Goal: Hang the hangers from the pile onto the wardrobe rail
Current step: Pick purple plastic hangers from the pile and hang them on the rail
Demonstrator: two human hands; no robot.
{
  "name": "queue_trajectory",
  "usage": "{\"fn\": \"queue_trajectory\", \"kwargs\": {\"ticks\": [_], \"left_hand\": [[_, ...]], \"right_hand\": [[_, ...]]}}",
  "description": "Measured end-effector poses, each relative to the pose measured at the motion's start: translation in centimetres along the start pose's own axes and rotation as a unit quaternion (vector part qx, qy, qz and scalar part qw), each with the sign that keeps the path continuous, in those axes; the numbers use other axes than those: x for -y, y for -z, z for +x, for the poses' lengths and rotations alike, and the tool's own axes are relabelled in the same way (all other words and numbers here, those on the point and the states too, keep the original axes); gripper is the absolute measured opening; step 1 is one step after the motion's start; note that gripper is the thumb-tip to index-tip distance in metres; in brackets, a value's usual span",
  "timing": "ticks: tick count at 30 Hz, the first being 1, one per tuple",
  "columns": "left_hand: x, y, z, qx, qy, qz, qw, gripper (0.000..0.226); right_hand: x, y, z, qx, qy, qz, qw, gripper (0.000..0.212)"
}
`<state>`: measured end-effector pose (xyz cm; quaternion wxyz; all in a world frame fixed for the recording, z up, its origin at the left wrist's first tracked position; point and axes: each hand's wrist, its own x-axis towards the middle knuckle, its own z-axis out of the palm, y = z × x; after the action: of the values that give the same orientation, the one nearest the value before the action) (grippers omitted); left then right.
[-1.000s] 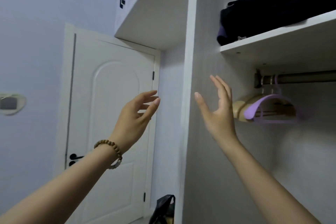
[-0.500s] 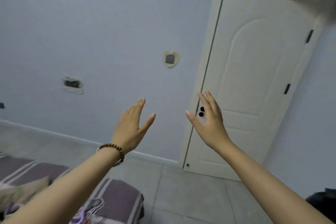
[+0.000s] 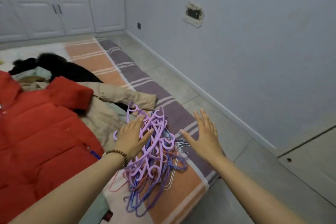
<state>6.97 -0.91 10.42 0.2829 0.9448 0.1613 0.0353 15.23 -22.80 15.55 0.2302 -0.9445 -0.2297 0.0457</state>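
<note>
Step in hand, as we read it: fetching a hanger from the pile [image 3: 156, 152]. Nothing is picked up yet.

The pile is a tangle of mostly purple plastic hangers with thin blue, pink and white wire ones underneath. It sits on the striped sheet [image 3: 181, 187] near the bed's edge, just beside a beige coat [image 3: 116, 96] and a red jacket [image 3: 40, 132].

Our left hand [image 3: 131, 137], with a bead bracelet [image 3: 119, 153] on the wrist, is flat with its fingers straight, laid over the pile's left side. It looks to be touching the top hangers, but we can't tell for sure. Our right hand [image 3: 206, 137] is spread wide and empty, palm down, just right of the pile over the sheet and not touching it.

The wardrobe rail is not in view here.

Next move, our call: curl the fingers round one purple hanger near the top and lift it clear. The hooks are interlocked, so several will likely come up together. The right hand may need to pin the rest down or shake strays loose. The thin wire ones at the bottom look the most snagged, so leave those for later. Then turn and carry the hanger to the rail.
</note>
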Motion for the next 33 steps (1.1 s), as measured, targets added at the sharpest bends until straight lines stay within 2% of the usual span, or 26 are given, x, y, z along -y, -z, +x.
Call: {"fn": "queue_trajectory", "kwargs": {"ticks": [4, 8, 15, 21, 25, 27, 30, 33], "left_hand": [[6.0, -5.6, 0.0, 0.022, 0.090, -0.008, 0.996, 0.067], [11.0, -11.2, -0.3, 0.042, 0.139, -0.010, 0.989, 0.068], [14.8, -18.8, 0.1, 0.071, 0.195, -0.031, 0.978, 0.081], [16.0, -21.9, 2.2, 0.040, 0.256, -0.141, 0.955, 0.075], [16.0, -22.1, 3.4, -0.021, 0.281, -0.234, 0.930, 0.063], [15.7, -21.8, 3.9, -0.046, 0.302, -0.242, 0.921, 0.051], [14.6, -21.0, 3.9, -0.041, 0.294, -0.286, 0.911, 0.029], [13.0, -20.2, 3.7, -0.019, 0.291, -0.405, 0.867, 0.022]], "right_hand": [[-2.0, -9.4, 2.7, 0.091, 0.014, 0.011, 0.996, 0.083], [-4.1, -17.6, 3.9, 0.156, 0.019, 0.036, 0.987, 0.083], [-6.8, -27.5, 4.4, 0.235, -0.078, 0.187, 0.951, 0.081], [-7.4, -31.7, 6.8, 0.211, -0.174, 0.291, 0.917, 0.051], [-6.8, -32.3, 7.8, 0.227, -0.240, 0.374, 0.867, 0.033], [-6.3, -32.1, 7.9, 0.214, -0.259, 0.393, 0.856, 0.036], [-6.1, -32.2, 7.8, 0.181, -0.262, 0.390, 0.864, 0.039], [-5.8, -31.5, 7.5, 0.179, -0.254, 0.400, 0.862, 0.037]]}}
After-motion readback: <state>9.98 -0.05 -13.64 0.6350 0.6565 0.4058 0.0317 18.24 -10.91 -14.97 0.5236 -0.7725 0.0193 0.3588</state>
